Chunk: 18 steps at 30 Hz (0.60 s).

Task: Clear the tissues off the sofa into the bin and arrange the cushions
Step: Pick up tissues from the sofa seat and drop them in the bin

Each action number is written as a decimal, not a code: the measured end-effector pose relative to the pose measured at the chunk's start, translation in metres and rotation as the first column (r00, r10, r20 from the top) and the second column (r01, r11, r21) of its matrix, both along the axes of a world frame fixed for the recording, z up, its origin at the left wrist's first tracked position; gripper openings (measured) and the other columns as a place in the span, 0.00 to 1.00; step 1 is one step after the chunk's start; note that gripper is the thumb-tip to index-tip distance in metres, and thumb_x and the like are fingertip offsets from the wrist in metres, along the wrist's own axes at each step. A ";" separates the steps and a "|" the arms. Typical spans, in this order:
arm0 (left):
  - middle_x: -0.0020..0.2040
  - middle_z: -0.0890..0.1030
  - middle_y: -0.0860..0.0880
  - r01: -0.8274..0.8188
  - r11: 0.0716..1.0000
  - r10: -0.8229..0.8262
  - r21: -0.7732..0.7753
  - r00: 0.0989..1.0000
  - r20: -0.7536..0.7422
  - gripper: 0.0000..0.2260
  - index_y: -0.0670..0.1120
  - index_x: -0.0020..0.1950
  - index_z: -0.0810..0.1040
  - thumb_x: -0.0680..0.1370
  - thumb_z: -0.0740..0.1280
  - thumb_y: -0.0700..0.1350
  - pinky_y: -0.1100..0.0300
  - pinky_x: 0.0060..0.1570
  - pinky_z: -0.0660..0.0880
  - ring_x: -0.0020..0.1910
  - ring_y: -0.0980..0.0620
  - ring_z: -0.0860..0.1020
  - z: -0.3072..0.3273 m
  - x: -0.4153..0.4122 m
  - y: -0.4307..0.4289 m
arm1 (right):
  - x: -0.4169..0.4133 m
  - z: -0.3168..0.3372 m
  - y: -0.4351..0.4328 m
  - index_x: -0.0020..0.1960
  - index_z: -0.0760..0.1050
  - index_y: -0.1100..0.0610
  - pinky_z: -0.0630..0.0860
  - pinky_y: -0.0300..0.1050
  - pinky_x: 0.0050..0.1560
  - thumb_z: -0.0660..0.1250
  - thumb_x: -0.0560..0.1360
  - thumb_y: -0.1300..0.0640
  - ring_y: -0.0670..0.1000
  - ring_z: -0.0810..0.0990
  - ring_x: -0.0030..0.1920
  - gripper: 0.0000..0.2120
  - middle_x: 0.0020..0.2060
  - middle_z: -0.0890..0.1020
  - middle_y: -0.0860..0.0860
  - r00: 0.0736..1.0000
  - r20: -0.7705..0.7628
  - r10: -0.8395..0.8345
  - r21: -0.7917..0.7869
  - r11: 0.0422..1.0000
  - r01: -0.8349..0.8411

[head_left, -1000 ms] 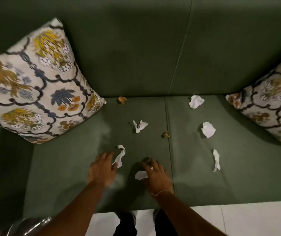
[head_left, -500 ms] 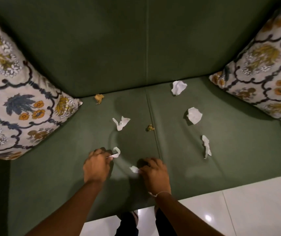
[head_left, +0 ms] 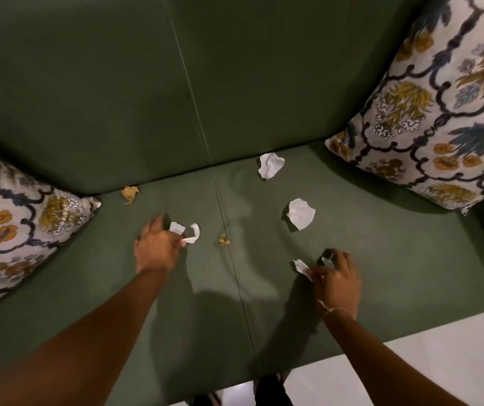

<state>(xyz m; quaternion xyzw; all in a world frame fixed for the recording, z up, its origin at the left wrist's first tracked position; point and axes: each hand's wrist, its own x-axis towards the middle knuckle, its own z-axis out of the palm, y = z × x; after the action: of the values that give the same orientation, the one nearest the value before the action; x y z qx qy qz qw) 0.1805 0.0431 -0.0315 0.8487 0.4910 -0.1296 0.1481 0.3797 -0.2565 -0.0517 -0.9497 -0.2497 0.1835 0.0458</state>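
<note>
Green sofa seat (head_left: 381, 273) carries the tissues; your left hand (head_left: 156, 249) pinches a white tissue (head_left: 189, 232), your right hand (head_left: 336, 278) pinches another scrap (head_left: 302, 266); two crumpled tissues (head_left: 301, 213) lie beyond; loose pinches could drop scraps.

Dim, warm-lit room; pale glossy tiled floor (head_left: 428, 356) along the front edge of a dark green sofa (head_left: 117, 98).

Dim, warm light; soft arm shadows on the sofa (head_left: 381, 273), wide-angle bending at edges.
</note>
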 end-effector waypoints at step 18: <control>0.48 0.85 0.38 -0.432 0.891 0.454 -0.139 0.844 0.287 0.14 0.56 0.59 0.81 0.74 0.70 0.51 0.46 0.45 0.79 0.46 0.33 0.81 -0.007 -0.120 -0.073 | -0.126 0.010 0.054 0.50 0.83 0.50 0.78 0.43 0.48 0.75 0.68 0.59 0.47 0.82 0.40 0.11 0.38 0.84 0.47 0.685 -0.627 -0.371 0.261 0.728 0.633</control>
<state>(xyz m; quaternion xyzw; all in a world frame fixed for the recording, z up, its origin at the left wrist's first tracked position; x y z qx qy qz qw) 0.0607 -0.0303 -0.0388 0.7164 0.6390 0.0269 0.2789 0.2537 -0.2029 -0.0413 -0.8513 0.0168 0.3550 0.3860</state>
